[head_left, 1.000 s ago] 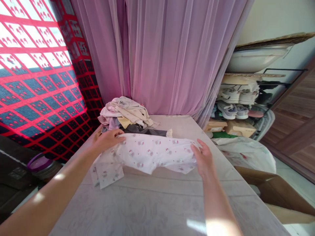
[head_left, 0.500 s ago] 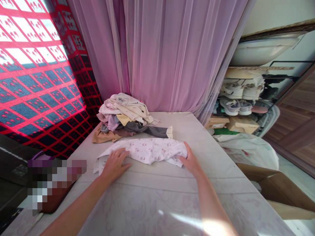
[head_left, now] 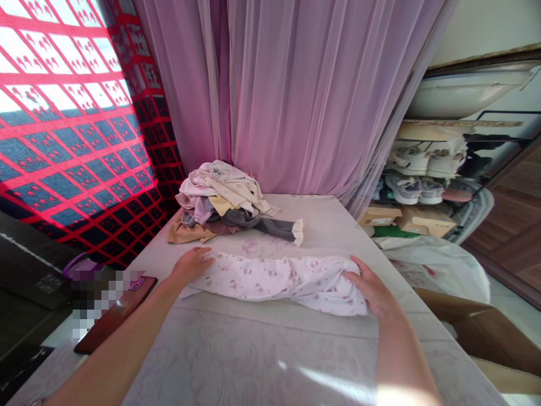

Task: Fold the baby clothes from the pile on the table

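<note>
A white garment (head_left: pixel 262 279) with a small reddish print lies in a long folded strip across the table; which kind of garment it is, I cannot tell. My left hand (head_left: pixel 190 266) holds its left end, with the fingertips over the upper edge. At the other end my right hand (head_left: pixel 372 287) grips the cloth between the thumb and fingers, partly hidden behind the fabric. Just beyond the strip sits a heap of crumpled clothes (head_left: pixel 224 189), from which a dark grey sleeve or leg with a cream frilled cuff (head_left: pixel 298 231) sticks out to the right.
The table (head_left: pixel 262 355) has a pale patterned cover. A brown phone case (head_left: pixel 110 316) lies at its left edge, partly blurred. Purple curtains (head_left: pixel 287 101) hang behind. To the right are a shoe rack (head_left: pixel 406 169), boxes (head_left: pixel 426 220) and an open carton (head_left: pixel 486 332).
The garment has been stretched out longer and now lies nearer to me. My right hand has moved right and closer, while my left has shifted to the garment's upper left end.
</note>
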The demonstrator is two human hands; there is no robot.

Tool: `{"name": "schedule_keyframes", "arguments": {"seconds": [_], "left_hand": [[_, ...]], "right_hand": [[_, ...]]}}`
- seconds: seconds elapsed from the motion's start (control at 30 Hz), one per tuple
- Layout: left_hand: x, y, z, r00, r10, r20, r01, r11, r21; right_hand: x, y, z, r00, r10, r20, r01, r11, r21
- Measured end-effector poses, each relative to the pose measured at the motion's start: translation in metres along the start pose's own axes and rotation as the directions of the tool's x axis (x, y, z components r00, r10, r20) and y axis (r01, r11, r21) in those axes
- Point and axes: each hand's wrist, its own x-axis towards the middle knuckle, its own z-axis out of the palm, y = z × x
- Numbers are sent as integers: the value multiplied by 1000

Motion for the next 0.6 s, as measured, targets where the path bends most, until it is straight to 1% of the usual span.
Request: {"name": "schedule_keyframes", "arguments": {"seconds": [0.03, 0.07, 0.1, 0.17, 0.2, 0.23, 0.27, 0.33, 0.37, 0.4, 0.43, 0.47, 0.5, 0.53, 0.57, 0.6], "left_hand": [[6, 3, 1, 999, 21, 26, -21, 1000, -14], [10, 6, 2, 998, 42, 46, -41, 999, -28], [14, 9, 2, 996, 63, 59, -61, 997, -41], [19, 14, -1, 992, 103, 77, -97, 993, -74], [19, 15, -5, 989, 121, 83, -114, 990, -89], [19, 15, -10, 985, 143, 97, -131, 984, -118], [18, 15, -17, 978, 167, 123, -145, 975, -169], [18, 13, -35, 962, 206, 182, -137, 933, -332], [19, 13, -44, 957, 214, 196, -115, 899, -422], [23, 14, -51, 961, 206, 184, -90, 864, -496], [28, 17, -57, 974, 173, 146, -68, 839, -539], [34, 21, -61, 990, 116, 80, -54, 838, -543], [41, 26, -62, 999, 48, -3, -43, 857, -513], [47, 33, -61, 996, -17, -92, -27, 890, -455], [53, 41, -57, 982, -62, -181, -11, 927, -375], [58, 49, -52, 965, -77, -251, 2, 958, -287]], "right_hand": [[-3, -3, 3, 1000, -10, 7, 10, 1000, 22], [-7, -6, 5, 999, -8, 39, 6, 999, 49], [-10, -9, 6, 995, 4, 99, -12, 997, 79], [-17, -14, 4, 972, 33, 234, -66, 988, 136], [-20, -15, 1, 959, 44, 279, -91, 983, 158], [-23, -16, -3, 953, 46, 299, -103, 979, 178], [-24, -16, -6, 955, 37, 294, -99, 975, 200], [-22, -13, -12, 977, -11, 211, -42, 969, 244], [-20, -11, -14, 988, -48, 144, 9, 965, 260], [-16, -8, -13, 994, -88, 67, 67, 961, 268], [-11, -5, -11, 992, -125, -8, 123, 957, 263], [-4, 0, -7, 985, -157, -76, 171, 956, 239], [2, 4, -3, 974, -180, -138, 206, 957, 203], [9, 10, 2, 963, -193, -190, 225, 960, 165], [15, 15, 7, 953, -195, -230, 231, 963, 137], [20, 20, 10, 948, -189, -255, 226, 966, 125]]}}
